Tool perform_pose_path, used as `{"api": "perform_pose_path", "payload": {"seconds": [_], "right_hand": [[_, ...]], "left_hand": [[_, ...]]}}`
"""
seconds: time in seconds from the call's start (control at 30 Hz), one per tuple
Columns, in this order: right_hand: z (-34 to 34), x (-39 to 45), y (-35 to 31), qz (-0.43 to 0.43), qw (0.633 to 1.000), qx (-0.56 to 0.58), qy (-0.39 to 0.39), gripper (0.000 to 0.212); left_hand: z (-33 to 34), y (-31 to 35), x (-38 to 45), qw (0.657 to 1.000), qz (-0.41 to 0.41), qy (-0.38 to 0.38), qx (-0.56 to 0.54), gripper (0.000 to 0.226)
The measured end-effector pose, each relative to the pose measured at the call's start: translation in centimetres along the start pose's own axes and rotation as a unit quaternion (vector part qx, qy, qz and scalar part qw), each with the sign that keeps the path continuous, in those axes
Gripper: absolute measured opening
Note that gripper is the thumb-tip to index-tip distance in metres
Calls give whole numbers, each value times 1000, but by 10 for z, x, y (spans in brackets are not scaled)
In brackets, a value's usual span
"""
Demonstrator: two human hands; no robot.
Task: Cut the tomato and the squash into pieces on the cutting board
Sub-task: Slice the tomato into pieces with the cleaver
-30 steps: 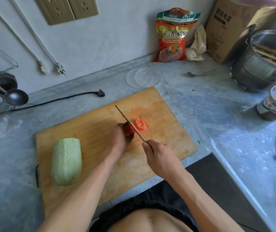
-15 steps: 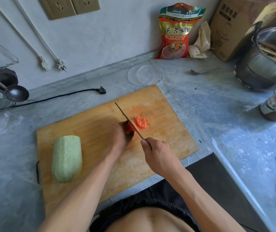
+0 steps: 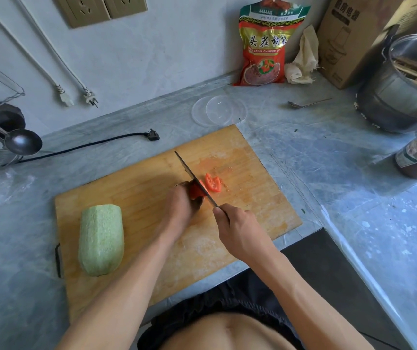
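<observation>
Hiding tomato (image 3: 196, 192) under left hand (image 3: 181, 210).

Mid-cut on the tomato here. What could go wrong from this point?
1. The left hand holds the small tomato piece right against the knife blade; with so little left, a slip could nick the fingers.
2. The cutting board looks wet with juice near the cut slice, so the piece may slide.
3. The squash lies whole near the board's left edge and might roll when cut.
</observation>
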State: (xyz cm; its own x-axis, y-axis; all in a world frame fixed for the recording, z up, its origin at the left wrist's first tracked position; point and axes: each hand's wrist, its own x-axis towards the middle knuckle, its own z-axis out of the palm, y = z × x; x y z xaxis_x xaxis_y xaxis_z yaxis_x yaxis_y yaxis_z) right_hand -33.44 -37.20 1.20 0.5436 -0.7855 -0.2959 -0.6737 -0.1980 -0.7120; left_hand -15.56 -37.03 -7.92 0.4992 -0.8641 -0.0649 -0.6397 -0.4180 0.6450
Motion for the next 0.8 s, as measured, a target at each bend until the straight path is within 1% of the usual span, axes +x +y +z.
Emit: {"api": "perform_pose_path", "payload": {"seconds": [0.23,0.43,0.6,0.8], "right_hand": [[3,5,-2,4,1000,-3,-6,40],[0,0,4,16,1000,3,-11,42],[10,10,1,18,1000,-14,-8,37],[9,1,12,-3,1000,-12,-1,39]], "left_hand": [[-5,7,0,1000,13,-4,-6,11],[-4,7,-3,1000,19,8,-23,17],[-5,8,-5,1000,3,13,-16,10],[-6,7,-3,1000,2,15,3,11]]}}
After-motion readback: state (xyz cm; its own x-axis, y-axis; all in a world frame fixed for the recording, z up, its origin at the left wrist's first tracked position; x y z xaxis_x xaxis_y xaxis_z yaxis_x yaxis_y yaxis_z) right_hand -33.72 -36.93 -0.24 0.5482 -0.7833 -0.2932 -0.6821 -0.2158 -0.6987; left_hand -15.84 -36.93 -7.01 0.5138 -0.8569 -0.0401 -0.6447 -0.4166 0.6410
